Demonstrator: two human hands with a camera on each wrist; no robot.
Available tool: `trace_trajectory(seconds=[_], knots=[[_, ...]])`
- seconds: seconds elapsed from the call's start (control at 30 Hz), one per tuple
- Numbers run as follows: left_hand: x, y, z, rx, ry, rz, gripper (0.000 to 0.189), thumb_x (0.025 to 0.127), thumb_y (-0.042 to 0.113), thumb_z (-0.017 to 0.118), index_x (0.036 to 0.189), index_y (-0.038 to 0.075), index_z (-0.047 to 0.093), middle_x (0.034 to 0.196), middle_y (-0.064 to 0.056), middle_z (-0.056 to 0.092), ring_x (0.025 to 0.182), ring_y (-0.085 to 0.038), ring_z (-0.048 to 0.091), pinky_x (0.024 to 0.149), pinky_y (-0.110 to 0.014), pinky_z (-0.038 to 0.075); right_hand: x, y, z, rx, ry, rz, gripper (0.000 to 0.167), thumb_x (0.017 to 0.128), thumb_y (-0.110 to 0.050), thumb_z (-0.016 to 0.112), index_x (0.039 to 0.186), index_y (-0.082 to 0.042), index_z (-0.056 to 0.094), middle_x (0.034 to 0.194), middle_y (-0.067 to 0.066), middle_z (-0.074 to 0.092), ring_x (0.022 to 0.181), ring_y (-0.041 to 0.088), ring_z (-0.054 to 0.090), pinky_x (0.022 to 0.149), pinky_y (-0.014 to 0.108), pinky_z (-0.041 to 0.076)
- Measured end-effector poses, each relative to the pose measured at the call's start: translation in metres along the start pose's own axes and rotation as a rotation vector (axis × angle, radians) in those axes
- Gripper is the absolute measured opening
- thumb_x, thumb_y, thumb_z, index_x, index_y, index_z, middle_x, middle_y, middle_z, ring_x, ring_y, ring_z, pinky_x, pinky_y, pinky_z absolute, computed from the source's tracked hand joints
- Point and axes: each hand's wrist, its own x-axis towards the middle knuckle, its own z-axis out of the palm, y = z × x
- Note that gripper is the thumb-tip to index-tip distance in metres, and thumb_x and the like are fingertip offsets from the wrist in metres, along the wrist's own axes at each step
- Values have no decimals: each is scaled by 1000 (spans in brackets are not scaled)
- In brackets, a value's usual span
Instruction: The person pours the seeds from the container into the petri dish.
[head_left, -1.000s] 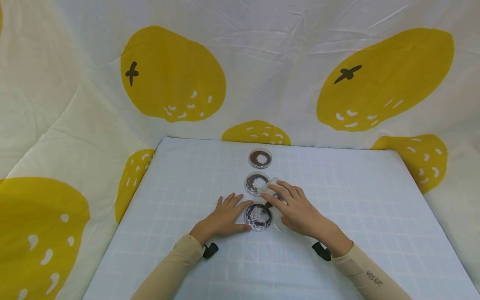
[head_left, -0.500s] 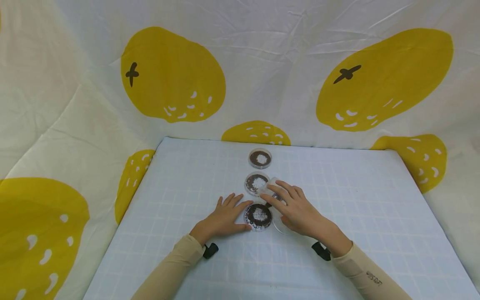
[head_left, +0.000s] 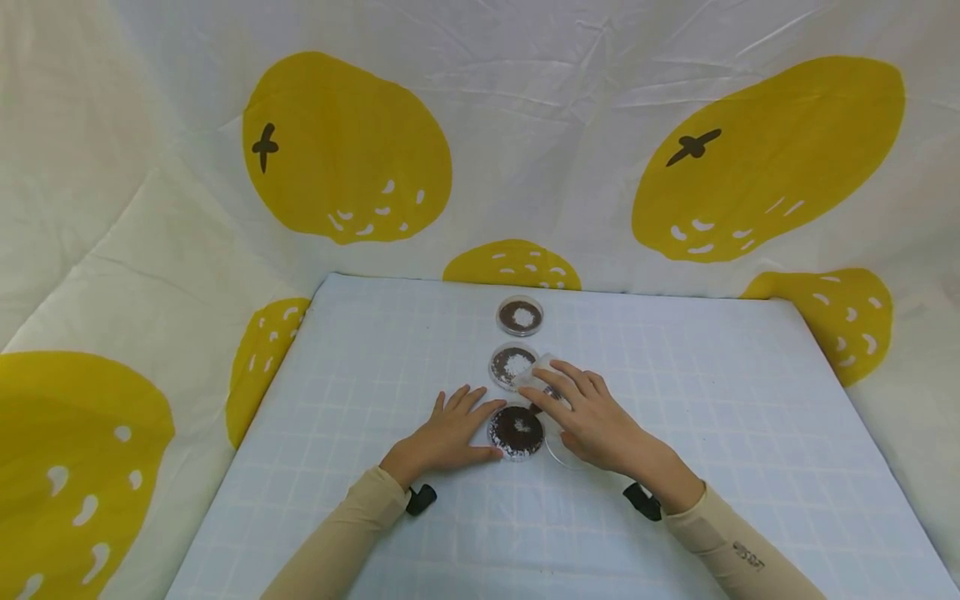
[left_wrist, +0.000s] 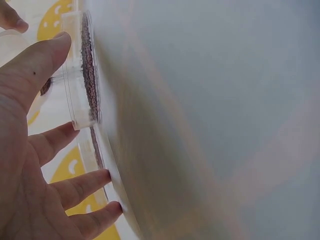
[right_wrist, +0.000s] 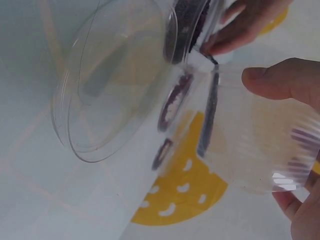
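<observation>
A clear petri dish [head_left: 517, 458] with dark granules over white grains is the nearest of a row. My left hand [head_left: 438, 440] holds its side between the spread thumb and index finger; the other fingers fan out on the cloth. In my right hand [head_left: 603, 429] a clear plastic cup [right_wrist: 250, 125] is gripped, tipped on its side. Its mouth leans toward the near dish, and dark granules [head_left: 536, 408] show at the lip. Partly hidden under the right hand, a clear round dish or lid [right_wrist: 65, 112] lies flat at the near dish's right.
Behind the near dish stand a middle petri dish [head_left: 492, 375] and a far petri dish [head_left: 520, 334], both with brown granules and a white patch. The white checked cloth [head_left: 360, 350] covers the table. A yellow-patterned sheet [head_left: 540, 125] hangs behind and at the sides.
Dark granules have spread over the near dish, and its white patch has shrunk to a small spot with white specks round the edge. Both hands stay in place.
</observation>
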Motion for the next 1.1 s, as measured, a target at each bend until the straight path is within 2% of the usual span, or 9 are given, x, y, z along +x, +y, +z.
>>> trace_trajectory(seconds=[0.33,0.6,0.8,1.1], knots=[[0,-1,0,-2,6,5,82,90,66,59,158,31,30,163,-11,23,149,-39,11,112,-69,9,-3,0,1,20,12,14,98,68,-9,90,152,-16,40,152,15,38,141,40,30,96,59,41],[0,0,-1,1,0,2,82,90,66,60,158,30,30,163,-12,23,149,-40,12,112,-70,10,-7,4,4,91,35,49,104,65,-18,96,152,-15,38,151,17,38,140,42,32,97,63,41],[0,0,0,2,4,7,82,91,66,60,158,30,30,163,-12,23,149,-39,12,112,-69,10,-11,13,9,222,76,104,105,65,-16,95,152,-12,37,150,19,40,137,43,35,96,64,39],[-1,-1,0,-6,6,14,81,91,64,60,158,30,29,163,-12,21,150,-39,11,112,-69,8,-19,27,18,454,148,186,99,70,-13,92,151,-2,35,148,16,41,135,37,35,107,56,30]])
